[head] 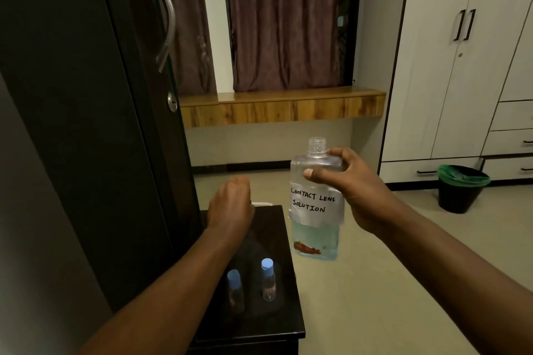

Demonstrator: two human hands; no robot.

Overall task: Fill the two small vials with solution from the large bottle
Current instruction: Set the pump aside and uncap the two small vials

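My right hand (350, 181) grips the large clear bottle (315, 204) near its shoulder and holds it upright in the air, right of the small dark table (277, 323). Its neck is uncapped, a paper label reads "CONTACT LENS SOLUTION", and pale blue liquid fills the bottom part. Two small vials with blue caps stand on the table: the left vial (235, 291) and the right vial (268, 279), both capped. My left hand (230, 202) hovers over the table's far end with fingers curled down; what it holds, if anything, is hidden.
A dark wardrobe door (86, 124) with a metal handle stands close on the left. A white object (261, 204) lies at the table's far edge. A black bin (461, 187) with a green liner sits right, before white cupboards (461, 66). Open floor lies right of the table.
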